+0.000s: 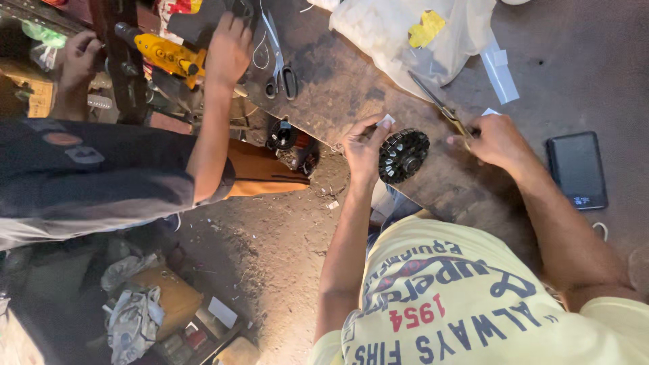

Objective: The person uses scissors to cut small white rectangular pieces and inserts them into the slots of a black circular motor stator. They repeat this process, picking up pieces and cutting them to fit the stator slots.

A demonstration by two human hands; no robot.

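Our left hand (364, 145) pinches a small white slip (387, 120) beside the black toothed core (403, 155), flat, axis up. Our right hand (497, 140) clamps scissors (443, 108), blades pointing upper-left toward the plastic bag (405, 34).

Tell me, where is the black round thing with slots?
In the head view, the black slotted wheel lies on the dark workbench, between the left hand and right hand.
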